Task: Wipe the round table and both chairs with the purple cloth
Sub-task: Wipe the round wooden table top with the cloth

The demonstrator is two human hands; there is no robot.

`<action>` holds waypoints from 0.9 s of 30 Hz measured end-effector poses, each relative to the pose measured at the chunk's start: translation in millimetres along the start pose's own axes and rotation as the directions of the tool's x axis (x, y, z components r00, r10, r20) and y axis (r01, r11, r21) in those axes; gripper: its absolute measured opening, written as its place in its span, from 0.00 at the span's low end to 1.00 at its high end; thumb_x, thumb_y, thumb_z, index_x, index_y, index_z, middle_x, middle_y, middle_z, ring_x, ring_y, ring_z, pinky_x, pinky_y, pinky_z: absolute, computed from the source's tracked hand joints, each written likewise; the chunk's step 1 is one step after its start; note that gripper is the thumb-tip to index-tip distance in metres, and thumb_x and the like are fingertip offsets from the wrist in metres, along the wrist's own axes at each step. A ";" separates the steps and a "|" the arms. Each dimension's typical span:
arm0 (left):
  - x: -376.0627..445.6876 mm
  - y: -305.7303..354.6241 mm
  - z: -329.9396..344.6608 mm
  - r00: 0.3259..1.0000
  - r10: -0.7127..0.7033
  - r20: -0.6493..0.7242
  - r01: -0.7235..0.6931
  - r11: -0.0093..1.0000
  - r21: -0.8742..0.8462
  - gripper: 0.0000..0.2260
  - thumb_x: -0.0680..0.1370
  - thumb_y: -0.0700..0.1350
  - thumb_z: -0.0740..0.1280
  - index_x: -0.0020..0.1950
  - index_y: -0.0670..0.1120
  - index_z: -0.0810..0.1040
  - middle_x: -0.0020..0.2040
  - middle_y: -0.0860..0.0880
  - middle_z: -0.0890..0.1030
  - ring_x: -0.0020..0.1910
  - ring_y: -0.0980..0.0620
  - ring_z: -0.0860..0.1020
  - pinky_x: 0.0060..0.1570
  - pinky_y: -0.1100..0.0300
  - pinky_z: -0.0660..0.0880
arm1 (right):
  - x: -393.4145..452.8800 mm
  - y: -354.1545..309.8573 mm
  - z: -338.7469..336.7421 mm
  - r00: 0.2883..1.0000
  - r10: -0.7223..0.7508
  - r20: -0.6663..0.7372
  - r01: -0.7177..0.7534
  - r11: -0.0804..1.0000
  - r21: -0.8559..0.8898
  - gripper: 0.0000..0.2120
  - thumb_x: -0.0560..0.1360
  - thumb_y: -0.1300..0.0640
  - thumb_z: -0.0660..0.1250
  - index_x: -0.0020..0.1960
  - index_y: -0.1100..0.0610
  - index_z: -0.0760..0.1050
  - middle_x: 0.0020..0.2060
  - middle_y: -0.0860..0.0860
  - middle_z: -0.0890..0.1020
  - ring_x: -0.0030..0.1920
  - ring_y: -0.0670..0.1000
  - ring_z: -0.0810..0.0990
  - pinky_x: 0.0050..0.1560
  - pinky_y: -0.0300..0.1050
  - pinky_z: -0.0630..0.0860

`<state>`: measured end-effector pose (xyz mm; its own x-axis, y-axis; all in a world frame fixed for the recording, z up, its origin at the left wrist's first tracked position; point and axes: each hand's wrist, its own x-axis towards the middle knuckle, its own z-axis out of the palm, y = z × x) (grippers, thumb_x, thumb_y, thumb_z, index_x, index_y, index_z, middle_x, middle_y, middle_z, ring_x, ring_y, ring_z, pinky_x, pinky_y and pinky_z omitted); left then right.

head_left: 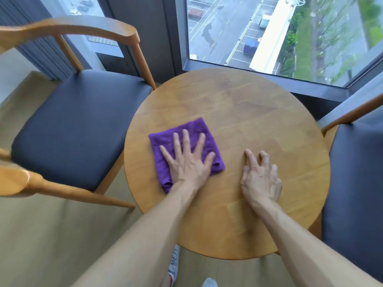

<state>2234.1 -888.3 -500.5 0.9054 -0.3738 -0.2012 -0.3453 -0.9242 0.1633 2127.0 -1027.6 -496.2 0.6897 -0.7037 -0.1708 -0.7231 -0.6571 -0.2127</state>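
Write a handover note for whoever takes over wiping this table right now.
Left hand: flat, fingers spread, pressing the folded purple cloth onto the round wooden table, left of centre.
Right hand: empty, fingertips resting on the tabletop beside the cloth.
Done: cannot tell how much of the table is wiped.
Left: finish the table, then the left wooden chair with dark seat and the matching right chair.

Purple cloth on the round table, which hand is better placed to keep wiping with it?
The left hand. It lies flat, fingers spread, on the purple cloth, pressing it to the round table. The right hand rests on bare wood beside it.
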 end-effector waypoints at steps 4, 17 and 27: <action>-16.8 -15.7 8.7 0.905 0.425 0.007 -0.423 0.900 0.106 0.25 0.80 0.59 0.49 0.79 0.65 0.56 0.82 0.48 0.53 0.81 0.42 0.49 0.70 0.25 0.47 | 11.0 -11.6 7.9 0.990 -0.003 -0.141 -0.002 0.999 -0.037 0.24 0.76 0.52 0.64 0.72 0.45 0.71 0.65 0.57 0.71 0.60 0.61 0.70 0.56 0.58 0.71; 91.8 -85.5 -32.8 0.999 -0.044 0.006 0.044 0.998 0.047 0.27 0.81 0.63 0.46 0.80 0.65 0.46 0.82 0.50 0.41 0.80 0.43 0.37 0.69 0.25 0.39 | 31.5 -41.8 28.6 0.967 0.113 -0.230 -0.103 0.993 0.052 0.22 0.78 0.50 0.61 0.71 0.52 0.70 0.72 0.61 0.68 0.75 0.62 0.62 0.74 0.65 0.56; 79.9 -52.2 -17.4 0.874 0.486 0.021 -0.486 0.868 0.102 0.24 0.81 0.61 0.46 0.79 0.67 0.54 0.83 0.52 0.50 0.81 0.45 0.46 0.69 0.25 0.42 | 36.0 -49.1 23.7 0.970 0.121 -0.210 -0.140 0.987 -0.078 0.22 0.78 0.54 0.62 0.71 0.52 0.71 0.69 0.63 0.71 0.70 0.64 0.66 0.70 0.68 0.62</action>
<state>2328.8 -868.5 -508.3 0.6181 -0.7775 -0.1162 -0.7647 -0.6289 0.1406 2188.3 -1014.3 -514.7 0.5733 -0.8192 0.0107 -0.8136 -0.5708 -0.1108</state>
